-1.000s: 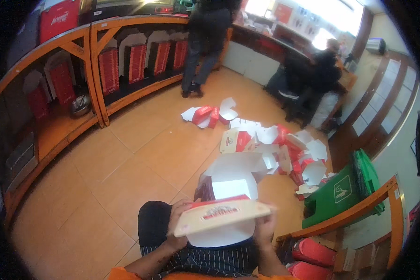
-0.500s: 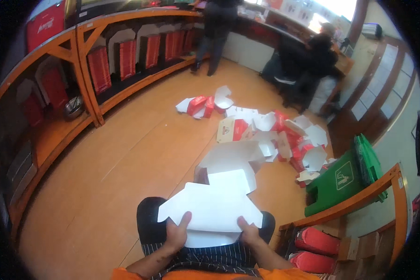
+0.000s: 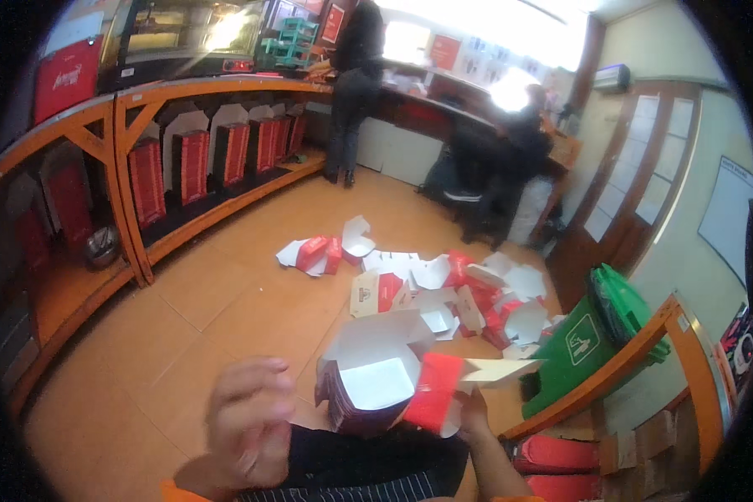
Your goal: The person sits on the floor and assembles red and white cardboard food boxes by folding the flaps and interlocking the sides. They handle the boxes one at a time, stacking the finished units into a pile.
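Observation:
In my right hand [image 3: 473, 416] is a folding carton [image 3: 437, 391], its outside red and cream, tilted up over my lap. Its cream flap sticks out to the right. My left hand [image 3: 253, 422] is raised on the other side, blurred, fingers loosely bent and apart with nothing visible in them. Between the hands, just beyond my knees, stands an open dark-sided box [image 3: 368, 368] with white inner flaps. A flat white surface shows inside it; I cannot tell whether that is its floor or stacked sheets.
Several red, cream and white cartons [image 3: 468, 293] lie heaped on the tiled floor ahead. A green bin [image 3: 590, 343] and a wooden frame [image 3: 619, 385] stand right. Along the left runs an orange shelf [image 3: 209, 234] with red carton stacks. Two people [image 3: 356, 109] are at the far counter.
Both hands held a flat white carton blank over my lap. Now the right hand holds a carton showing red and cream, and the left hand is off it, raised. The view has tilted up.

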Tool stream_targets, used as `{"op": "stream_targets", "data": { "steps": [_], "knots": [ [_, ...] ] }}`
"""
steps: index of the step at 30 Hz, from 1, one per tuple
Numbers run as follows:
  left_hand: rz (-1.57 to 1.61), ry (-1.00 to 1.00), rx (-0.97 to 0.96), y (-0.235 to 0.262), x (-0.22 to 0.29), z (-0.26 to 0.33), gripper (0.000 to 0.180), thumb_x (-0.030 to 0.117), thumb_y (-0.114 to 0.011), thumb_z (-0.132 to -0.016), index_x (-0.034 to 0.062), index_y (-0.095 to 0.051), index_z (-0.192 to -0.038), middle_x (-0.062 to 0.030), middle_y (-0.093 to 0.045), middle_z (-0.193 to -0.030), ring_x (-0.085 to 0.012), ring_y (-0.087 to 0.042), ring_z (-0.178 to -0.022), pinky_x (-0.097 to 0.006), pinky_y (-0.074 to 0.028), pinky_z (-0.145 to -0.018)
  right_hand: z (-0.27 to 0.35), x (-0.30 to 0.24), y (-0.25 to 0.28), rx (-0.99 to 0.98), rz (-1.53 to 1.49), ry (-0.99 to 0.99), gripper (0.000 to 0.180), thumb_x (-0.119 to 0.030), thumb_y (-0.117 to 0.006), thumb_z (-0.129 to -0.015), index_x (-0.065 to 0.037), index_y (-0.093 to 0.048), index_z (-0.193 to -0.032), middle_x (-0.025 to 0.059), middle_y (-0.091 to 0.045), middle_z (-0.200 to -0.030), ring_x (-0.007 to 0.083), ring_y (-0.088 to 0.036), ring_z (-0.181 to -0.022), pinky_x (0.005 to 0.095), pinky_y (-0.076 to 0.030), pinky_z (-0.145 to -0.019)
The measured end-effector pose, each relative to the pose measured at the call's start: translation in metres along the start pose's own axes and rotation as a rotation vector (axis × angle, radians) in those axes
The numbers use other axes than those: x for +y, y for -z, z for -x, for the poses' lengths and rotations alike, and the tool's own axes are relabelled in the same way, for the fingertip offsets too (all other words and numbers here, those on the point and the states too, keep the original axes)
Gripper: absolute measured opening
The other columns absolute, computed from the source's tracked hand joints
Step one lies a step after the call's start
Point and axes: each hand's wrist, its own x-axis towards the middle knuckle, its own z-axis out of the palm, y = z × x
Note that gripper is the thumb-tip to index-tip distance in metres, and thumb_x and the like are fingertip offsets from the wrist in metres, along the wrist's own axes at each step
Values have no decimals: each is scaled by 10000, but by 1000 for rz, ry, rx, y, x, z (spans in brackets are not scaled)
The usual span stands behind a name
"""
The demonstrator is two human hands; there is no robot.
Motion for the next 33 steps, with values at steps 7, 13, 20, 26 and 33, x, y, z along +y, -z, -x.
{"op": "stream_targets", "data": {
  "steps": [7,13,20,26,33],
  "knots": [
    [-66,-386,357,-12,64,-66,212,301,-545,-954,112,-519,-1047,-62,-584,-926,-262,-594,-929,-419,-478,-829,-68,58,37,-341,207,-20,416,-395,-461,-983,-28,-537,-1166,140,-620,-1001,306,-645,-884,435,-557,-739],
    [125,-108,382,-3,68,-35,181,304,-548,-957,129,-543,-999,-44,-582,-881,-246,-599,-874,-413,-483,-778,-54,-5,-36,-311,853,511,287,-204,-621,-889,7,-618,-1083,155,-653,-1032,256,-611,-954,384,-479,-850],
    [-317,23,-741,-19,-106,88,312,145,-682,-746,102,-644,-1053,-85,-629,-1138,-274,-662,-840,-368,-546,-700,-88,-48,-92,-424,1027,480,460,-131,-669,-814,22,-559,-1233,199,-606,-1173,291,-569,-1116,388,-441,-953],
    [-254,-17,-1013,-42,-151,125,242,185,-661,-780,127,-638,-1014,-82,-615,-1024,-284,-646,-861,-378,-529,-697,-130,-5,-95,-413,1330,614,562,-159,-672,-764,11,-532,-1280,243,-626,-1165,379,-614,-1069,431,-477,-931],
    [-294,77,-964,-57,-159,132,207,193,-645,-866,67,-611,-1027,-101,-635,-918,-316,-639,-813,-408,-534,-692,-128,-2,-94,-292,1424,482,538,-181,-630,-779,44,-504,-1251,279,-633,-1101,404,-618,-1054,457,-489,-908]
  ]
}}
